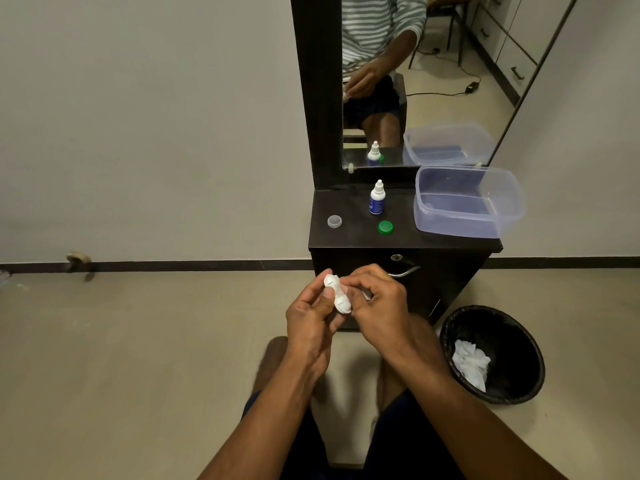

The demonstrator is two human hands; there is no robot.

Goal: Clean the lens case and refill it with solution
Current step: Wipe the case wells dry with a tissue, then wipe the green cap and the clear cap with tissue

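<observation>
Presently, both hands meet in front of the dark cabinet (pixel 398 244), above the person's knees. Left hand (pixel 311 317) is closed around a white lens case (pixel 336 294), thumb across its middle. Right hand (pixel 375 299) pinches at the case's side, fingers curled together; what they grip is hidden. On the cabinet top stand a solution bottle (pixel 376 198), a green cap (pixel 385 227), a clear cap (pixel 334 221) and a clear plastic tub (pixel 467 202). A black bin (pixel 498 355) on the floor holds crumpled tissue (pixel 469 363).
</observation>
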